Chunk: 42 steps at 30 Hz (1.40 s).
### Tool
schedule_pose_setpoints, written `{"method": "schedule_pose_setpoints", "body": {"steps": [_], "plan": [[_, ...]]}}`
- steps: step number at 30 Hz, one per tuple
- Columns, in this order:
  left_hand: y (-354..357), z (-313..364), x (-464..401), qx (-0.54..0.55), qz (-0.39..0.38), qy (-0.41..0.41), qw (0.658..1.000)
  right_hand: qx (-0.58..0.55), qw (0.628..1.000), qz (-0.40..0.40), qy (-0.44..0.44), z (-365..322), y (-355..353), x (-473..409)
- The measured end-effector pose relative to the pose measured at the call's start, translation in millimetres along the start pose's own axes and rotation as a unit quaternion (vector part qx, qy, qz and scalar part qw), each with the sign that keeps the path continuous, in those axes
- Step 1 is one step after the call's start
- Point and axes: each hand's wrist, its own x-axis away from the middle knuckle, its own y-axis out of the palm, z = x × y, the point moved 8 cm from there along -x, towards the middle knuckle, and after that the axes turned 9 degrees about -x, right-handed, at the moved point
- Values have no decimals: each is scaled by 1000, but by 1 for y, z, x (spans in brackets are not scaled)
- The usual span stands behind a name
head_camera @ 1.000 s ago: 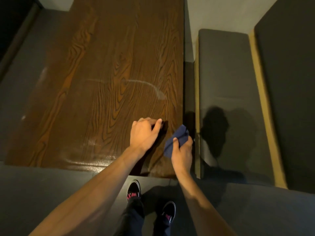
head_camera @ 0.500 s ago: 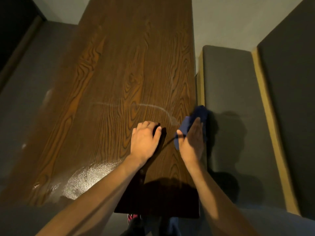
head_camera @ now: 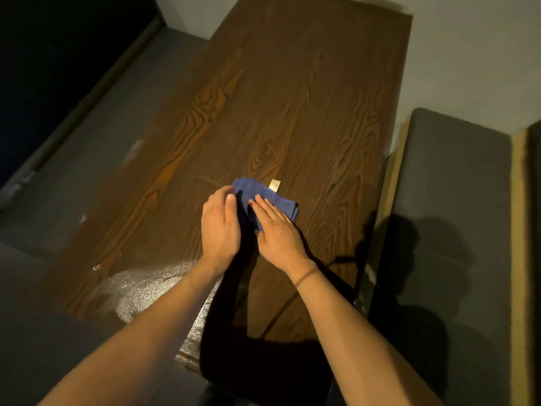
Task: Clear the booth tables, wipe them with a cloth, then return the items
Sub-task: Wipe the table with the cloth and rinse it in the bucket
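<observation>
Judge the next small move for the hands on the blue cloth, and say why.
Probably press the right hand flat and sweep the blue cloth up the table. The cloth lies folded mid-table under the straight right fingers, the left hand holds its left edge, and the far half of the wood looks dry, while wet sheen shows only at the near edge.

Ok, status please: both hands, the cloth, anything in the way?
Right hand flat on blue cloth. Left hand holds its left edge. Cloth mid-table. Nothing in the way.
</observation>
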Motion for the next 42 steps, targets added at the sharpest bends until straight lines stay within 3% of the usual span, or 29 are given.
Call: {"method": "schedule_pose_setpoints", "body": {"steps": [4,11,21,27,31,33,38,42], "plan": [[-11,-17,-5,-13,7,-64,998,19,995,90,31,23,-16,23],[-30,-51,-24,-42,-11,-81,996,52,958,187,211,38,-30,-3],[-96,-116,-101,-39,-16,-89,995,80,975,133,157,-56,47,-109],[-149,-157,-162,-70,-3,-83,994,106,989,100,37,-136,112,-165],[-156,-174,-200,-51,-18,-107,993,150,983,108,-19,-131,116,-162],[-150,-177,-214,-31,-41,-121,991,156,977,144,-7,-116,104,-170],[-131,-198,-232,14,-132,-185,974,115,956,223,148,-69,54,-239],[-137,-224,-240,53,-127,-231,963,100,968,189,131,-73,54,-317]]}}
